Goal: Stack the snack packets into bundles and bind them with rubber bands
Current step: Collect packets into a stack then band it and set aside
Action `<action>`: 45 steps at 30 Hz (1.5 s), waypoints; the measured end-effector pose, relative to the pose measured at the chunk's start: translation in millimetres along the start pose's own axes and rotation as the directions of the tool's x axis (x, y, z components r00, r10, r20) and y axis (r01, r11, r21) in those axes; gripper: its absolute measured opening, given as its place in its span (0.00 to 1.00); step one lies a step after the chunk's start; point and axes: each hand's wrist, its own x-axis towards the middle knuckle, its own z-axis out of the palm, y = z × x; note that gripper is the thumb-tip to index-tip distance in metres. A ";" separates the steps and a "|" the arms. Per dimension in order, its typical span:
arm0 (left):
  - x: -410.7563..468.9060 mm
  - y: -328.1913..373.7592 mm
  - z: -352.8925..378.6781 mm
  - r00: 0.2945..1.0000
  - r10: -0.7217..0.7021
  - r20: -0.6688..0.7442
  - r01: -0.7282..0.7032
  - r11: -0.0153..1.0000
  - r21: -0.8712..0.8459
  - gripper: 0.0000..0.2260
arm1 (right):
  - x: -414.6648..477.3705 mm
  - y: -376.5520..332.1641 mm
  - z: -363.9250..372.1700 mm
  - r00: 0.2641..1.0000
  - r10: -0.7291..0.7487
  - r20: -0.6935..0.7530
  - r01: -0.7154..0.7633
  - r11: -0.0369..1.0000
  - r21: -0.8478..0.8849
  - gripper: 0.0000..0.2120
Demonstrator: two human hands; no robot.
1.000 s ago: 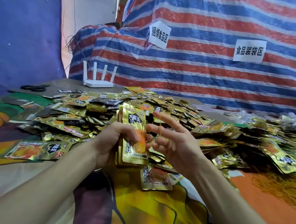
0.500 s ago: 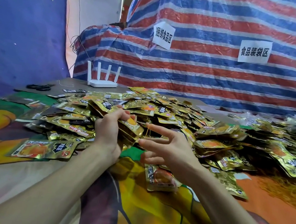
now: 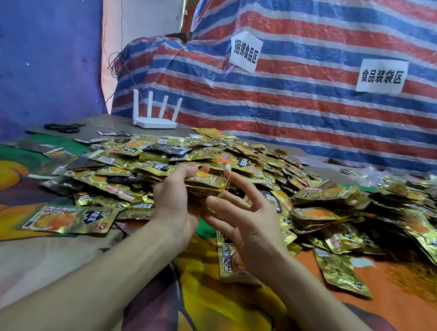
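My left hand (image 3: 175,198) grips a flat stack of gold snack packets (image 3: 205,181), held level above the table in front of the big pile. Just to its right, my right hand (image 3: 243,217) has its fingers spread, with a thin yellow rubber band (image 3: 226,186) stretched over them and round the right end of the stack. A large heap of gold packets (image 3: 254,167) covers the table behind both hands.
Loose packets lie near me: one at the left (image 3: 67,218), one under my right wrist (image 3: 231,260), one at the right (image 3: 340,271). A pile of rubber bands (image 3: 426,284) lies far right. A white router (image 3: 154,120) and black scissors (image 3: 62,128) sit at the back left.
The stack went from upright to lying flat in my left hand. My right hand has spread its fingers and drawn the rubber band over the stack's right end.
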 end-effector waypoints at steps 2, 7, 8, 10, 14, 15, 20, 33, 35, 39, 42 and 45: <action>0.0 -1.7 0.6 1.000 0.013 -0.009 -0.013 0.999 0.033 0.06 | -0.2 1.6 1.0 1.000 -0.001 -0.002 0.001 1.000 -0.027 0.34; -1.9 -6.4 1.6 0.993 -0.053 0.106 0.041 0.993 0.108 0.11 | -1.8 1.4 -3.7 1.000 -0.029 -0.006 0.028 0.994 -0.106 0.31; -1.4 -5.7 1.4 0.990 -0.066 0.126 0.052 0.992 0.114 0.10 | -1.8 1.1 -5.1 0.999 -0.037 -0.006 0.036 0.993 -0.113 0.32; -0.1 -5.4 0.3 0.983 -0.086 0.161 0.065 0.990 0.128 0.11 | -0.6 2.0 -6.0 0.999 -0.042 0.017 0.044 0.991 -0.124 0.33; 2.9 -6.3 -4.5 0.966 -0.150 0.210 0.107 0.974 0.202 0.17 | 2.5 7.7 -3.8 0.993 0.022 0.120 -0.006 0.991 -0.134 0.39; 3.0 -6.4 -5.1 0.962 -0.164 0.219 0.119 0.972 0.201 0.18 | 4.5 5.7 -3.1 0.991 0.041 0.129 -0.031 0.997 -0.073 0.35; -2.2 -11.3 -3.9 0.922 -0.250 0.296 0.201 0.962 0.187 0.13 | 11.3 -5.0 -13.1 0.996 0.081 -0.028 -0.075 0.985 0.155 0.17; -2.2 -6.7 -3.6 0.982 -0.037 0.187 0.009 0.989 0.146 0.15 | 6.5 -3.2 -4.6 0.950 0.311 -0.029 -0.306 0.946 0.108 0.18; -1.7 -8.5 -4.0 0.977 0.097 0.187 -0.123 0.984 0.132 0.25 | 5.8 -4.5 -5.0 0.942 0.336 -0.003 -0.332 0.933 0.140 0.20; -1.8 -11.2 -3.9 0.971 0.153 0.185 -0.179 0.975 0.131 0.31 | 2.7 -8.1 -4.7 0.927 0.371 0.049 -0.373 0.927 0.038 0.24; -1.8 -14.9 -3.1 0.979 0.105 0.175 -0.141 0.968 0.208 0.14 | 1.9 -6.9 -1.5 0.939 0.344 -0.005 -0.344 0.939 0.000 0.21; -3.3 -16.5 -4.5 0.978 -0.032 0.207 -0.028 0.959 0.283 0.13 | 1.3 -4.3 -3.2 0.948 0.298 -0.111 -0.309 0.945 -0.105 0.23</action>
